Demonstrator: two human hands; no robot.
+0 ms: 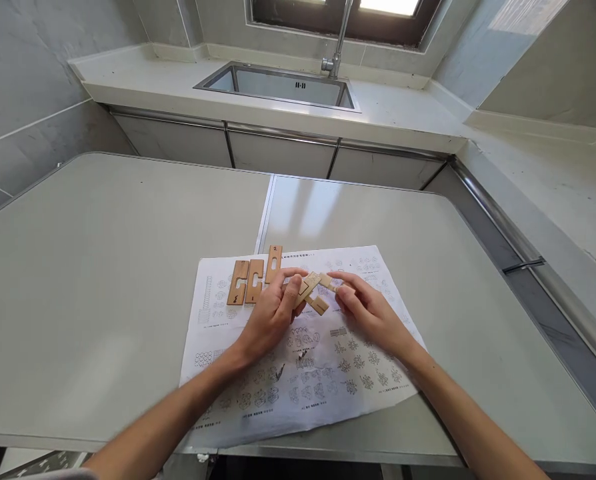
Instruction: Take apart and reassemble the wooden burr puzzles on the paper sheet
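Several flat wooden puzzle pieces, crossed at angles, make up a joined bundle [308, 287] above the printed sheet [208, 373]. My left hand [274, 310] grips the bundle between thumb and fingers. The thumb and fingers of my right hand [368, 310] pinch a light wooden piece [327, 281] at the bundle's right side. Left of my left hand, two notched wooden pieces, one at the far left [238, 283] and one beside it [254, 280], lie on the sheet. A slotted piece marked 2 [275, 257] lies just behind my left fingers, partly hidden by them.
The sheet shows rows of small diagrams and lies on a pale table [103, 267] with a seam [265, 213]. Behind the table stands a counter [153, 83] with a metal sink [283, 87] and a faucet [334, 63]. Another counter runs along the right.
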